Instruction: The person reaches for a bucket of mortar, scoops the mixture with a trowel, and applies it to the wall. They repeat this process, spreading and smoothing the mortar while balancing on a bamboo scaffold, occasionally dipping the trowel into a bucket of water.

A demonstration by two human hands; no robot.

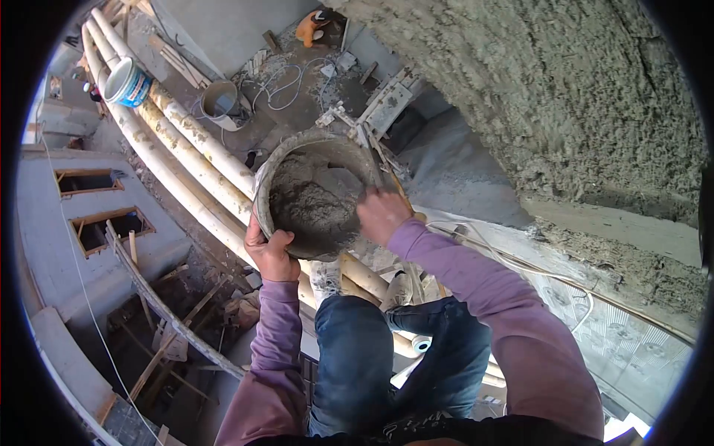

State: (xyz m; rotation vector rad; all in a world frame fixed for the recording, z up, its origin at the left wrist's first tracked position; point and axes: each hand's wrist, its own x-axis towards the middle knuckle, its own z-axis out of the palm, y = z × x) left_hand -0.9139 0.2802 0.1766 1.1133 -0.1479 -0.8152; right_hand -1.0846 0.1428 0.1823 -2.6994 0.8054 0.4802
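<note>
A bucket [265, 175] of wet grey mortar [309, 195] is in front of me, tilted so its mouth faces me. My left hand [271, 254] is closed on the bucket's near left rim, thumb on the inside. My right hand [383, 215] is wrapped around the handle of a trowel, over the bucket's right side. The trowel's flat blade [338, 181] lies in the mortar, partly coated with it, so its outline is hard to make out. Most of the handle is hidden by my fingers.
Long pale poles [197, 193] run beneath my feet, high above the floor. A white bucket [128, 83] sits on them at upper left; another bucket [221, 104] stands below. Rough plastered wall [565, 97] rises at right. A person [312, 30] crouches far below.
</note>
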